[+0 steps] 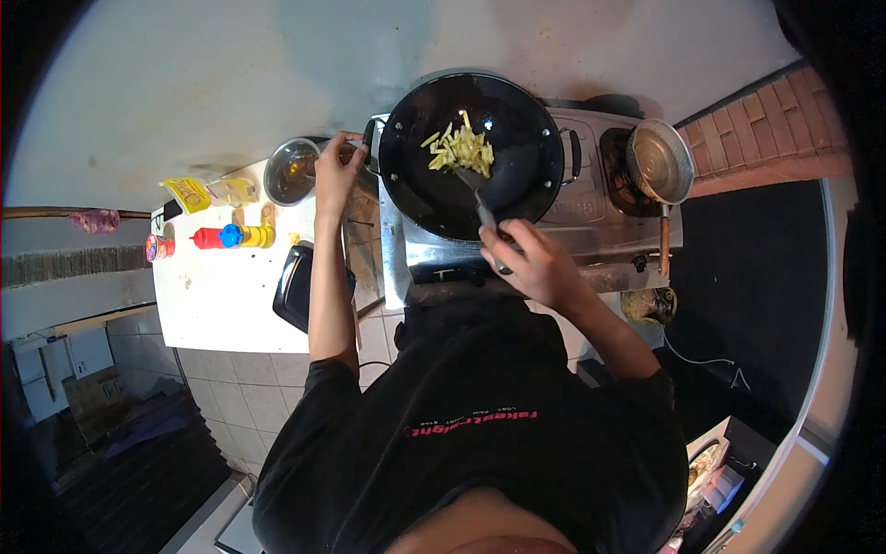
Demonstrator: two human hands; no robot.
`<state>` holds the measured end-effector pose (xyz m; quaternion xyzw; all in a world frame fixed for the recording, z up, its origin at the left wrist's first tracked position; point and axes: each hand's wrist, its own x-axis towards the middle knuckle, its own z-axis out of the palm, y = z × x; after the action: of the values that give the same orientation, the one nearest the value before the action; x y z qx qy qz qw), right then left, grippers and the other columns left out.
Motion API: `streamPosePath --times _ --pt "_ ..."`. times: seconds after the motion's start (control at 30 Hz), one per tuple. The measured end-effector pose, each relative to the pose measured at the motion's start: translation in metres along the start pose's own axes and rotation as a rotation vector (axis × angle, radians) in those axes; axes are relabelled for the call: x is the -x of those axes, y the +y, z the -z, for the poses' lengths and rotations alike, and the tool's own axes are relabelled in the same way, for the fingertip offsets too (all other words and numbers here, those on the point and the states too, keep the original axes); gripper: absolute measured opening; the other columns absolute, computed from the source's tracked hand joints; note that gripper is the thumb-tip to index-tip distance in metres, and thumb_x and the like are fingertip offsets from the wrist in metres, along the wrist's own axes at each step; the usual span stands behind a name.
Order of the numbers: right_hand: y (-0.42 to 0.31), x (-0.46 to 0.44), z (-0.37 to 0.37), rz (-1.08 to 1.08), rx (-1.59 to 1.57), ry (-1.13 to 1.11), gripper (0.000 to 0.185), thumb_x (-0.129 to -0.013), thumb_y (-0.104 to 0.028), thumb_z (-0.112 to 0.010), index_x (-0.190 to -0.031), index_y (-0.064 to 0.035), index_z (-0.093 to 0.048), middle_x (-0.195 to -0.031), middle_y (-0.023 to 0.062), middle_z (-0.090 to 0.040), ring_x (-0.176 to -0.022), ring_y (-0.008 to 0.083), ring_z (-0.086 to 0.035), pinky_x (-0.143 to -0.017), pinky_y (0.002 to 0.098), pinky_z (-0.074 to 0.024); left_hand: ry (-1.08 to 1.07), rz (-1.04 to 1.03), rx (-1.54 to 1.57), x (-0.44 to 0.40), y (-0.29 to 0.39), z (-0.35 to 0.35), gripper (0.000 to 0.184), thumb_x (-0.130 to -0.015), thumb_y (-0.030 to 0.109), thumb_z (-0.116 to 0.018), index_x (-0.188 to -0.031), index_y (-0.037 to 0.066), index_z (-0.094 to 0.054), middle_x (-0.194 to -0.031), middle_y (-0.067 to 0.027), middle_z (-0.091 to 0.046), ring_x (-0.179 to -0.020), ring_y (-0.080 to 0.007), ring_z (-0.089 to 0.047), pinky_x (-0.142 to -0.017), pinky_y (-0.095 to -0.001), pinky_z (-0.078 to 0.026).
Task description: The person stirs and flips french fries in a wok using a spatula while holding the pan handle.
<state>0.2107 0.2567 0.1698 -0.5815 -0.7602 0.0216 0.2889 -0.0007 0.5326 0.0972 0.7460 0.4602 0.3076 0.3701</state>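
A black two-handled wok (415, 198) stands on the left side of the gas stove (591, 148). Pale yellow-green cut strips of food (460, 150) lie heaped in its middle. My left hand (340, 166) has its fingers closed around the wok's left handle. In my right hand (526, 261) is the grey handle of a spatula (480, 205), gripped from above. The spatula slants into the wok, and its blade touches the lower edge of the food, partly hidden under the strips.
A saucepan (659, 162) sits on the right burner, its handle jutting over the stove's front edge. On the white table (231, 314) at left are a metal bowl (293, 173), a red bottle (207, 238), a yellow bottle with blue cap (249, 236), packets and a black container (295, 288).
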Motion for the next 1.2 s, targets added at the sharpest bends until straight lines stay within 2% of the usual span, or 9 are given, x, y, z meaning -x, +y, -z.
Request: streamPosePath --times 0.27,0.33,0.4,0.63,0.8,0.9,1.07,1.13,1.2 --pt "0.034 -0.015 -0.024 0.035 -0.061 0.057 0.031 -0.088 -0.017 -0.073 -0.115 -0.0026 -0.066 -0.096 0.0107 -0.055 -0.085 0.0256 -0.065 -0.069 0.036 -0.0558 -0.003 0.031 -0.012 0.001 0.003 0.0 0.022 -0.089 0.01 -0.07 -0.111 0.005 -0.068 -0.079 -0.0105 -0.071 -0.074 -0.0169 -0.069 -0.072 -0.0309 -0.052" --pt "0.049 -0.025 -0.015 -0.032 -0.077 0.072 0.03 -0.088 -0.014 -0.074 -0.114 -0.0036 -0.068 -0.093 0.0106 -0.058 -0.075 0.0247 -0.064 -0.065 0.0352 -0.0531 -0.007 0.039 -0.025 0.001 0.002 0.002 0.022 -0.089 0.009 -0.07 -0.111 0.005 -0.068 -0.079 -0.0104 -0.071 -0.073 -0.0168 -0.068 -0.072 -0.0309 -0.052" --pt "0.054 -0.042 0.007 -0.175 -0.162 0.085 0.025 -0.09 -0.016 -0.071 -0.112 -0.0048 -0.065 -0.091 0.012 -0.057 -0.075 0.0301 -0.063 -0.066 0.0385 -0.0519 0.001 -0.01 0.008 0.002 0.002 0.001 0.022 -0.09 0.009 -0.07 -0.111 0.005 -0.068 -0.079 -0.0103 -0.071 -0.073 -0.0166 -0.068 -0.072 -0.0309 -0.052" --pt "0.098 -0.079 0.013 -0.235 -0.103 0.349 0.02 -0.09 -0.012 -0.07 -0.107 -0.003 -0.066 -0.093 0.0149 -0.061 -0.078 0.0335 -0.064 -0.069 0.0392 -0.0511 0.004 0.036 -0.004 0.002 0.0 0.001 0.022 -0.09 0.01 -0.07 -0.111 0.005 -0.068 -0.078 -0.01 -0.07 -0.073 -0.0167 -0.068 -0.072 -0.031 -0.052" --pt "0.119 -0.087 0.007 -0.138 -0.093 0.288 0.019 -0.092 -0.012 -0.068 -0.108 -0.0018 -0.065 -0.095 0.0157 -0.062 -0.083 0.0348 -0.064 -0.074 0.0401 -0.0508 0.024 0.002 -0.002 0.003 -0.001 -0.001 0.022 -0.09 0.01 -0.071 -0.11 0.004 -0.068 -0.076 -0.0097 -0.069 -0.071 -0.0167 -0.066 -0.071 -0.0311 -0.052" --pt "0.12 -0.092 0.015 -0.078 -0.298 -0.013 0.02 -0.093 -0.012 -0.066 -0.109 -0.0006 -0.065 -0.099 0.0146 -0.062 -0.086 0.0333 -0.062 -0.078 0.0376 -0.0501 0.002 0.024 -0.017 0.003 0.001 0.002 0.022 -0.09 0.01 -0.071 -0.111 0.004 -0.067 -0.077 -0.01 -0.069 -0.071 -0.0168 -0.066 -0.071 -0.0312 -0.052" --pt "0.116 -0.115 0.03 -0.039 -0.341 -0.065 0.019 -0.092 -0.007 -0.063 -0.11 0.0006 -0.065 -0.102 0.0141 -0.062 -0.09 0.0333 -0.063 -0.082 0.0392 -0.0494 0.002 0.011 -0.005 0.005 0.003 0.001 0.022 -0.09 0.01 -0.07 -0.111 0.004 -0.067 -0.078 -0.0103 -0.07 -0.071 -0.0164 -0.066 -0.071 -0.0308 -0.052" --pt "0.113 -0.127 0.028 0.089 -0.336 -0.079 0.024 -0.09 -0.001 -0.065 -0.114 0.0017 -0.064 -0.101 0.0142 -0.06 -0.092 0.0291 -0.061 -0.081 0.0358 -0.0512 0.003 0.008 -0.004 0.003 0.004 0.001 0.022 -0.09 0.01 -0.07 -0.111 0.004 -0.067 -0.078 -0.0104 -0.07 -0.07 -0.0165 -0.066 -0.071 -0.0308 -0.052" --pt "0.116 -0.132 0.015 0.121 -0.34 -0.076 0.025 -0.09 0.002 -0.058 -0.114 0.0015 -0.064 -0.104 0.0154 -0.059 -0.094 0.0323 -0.064 -0.085 0.0405 -0.0505 -0.01 0.028 -0.008 0.002 0.004 0.002 0.022 -0.09 0.01 -0.07 -0.11 0.004 -0.067 -0.078 -0.0107 -0.071 -0.071 -0.017 -0.066 -0.071 -0.0311 -0.052"
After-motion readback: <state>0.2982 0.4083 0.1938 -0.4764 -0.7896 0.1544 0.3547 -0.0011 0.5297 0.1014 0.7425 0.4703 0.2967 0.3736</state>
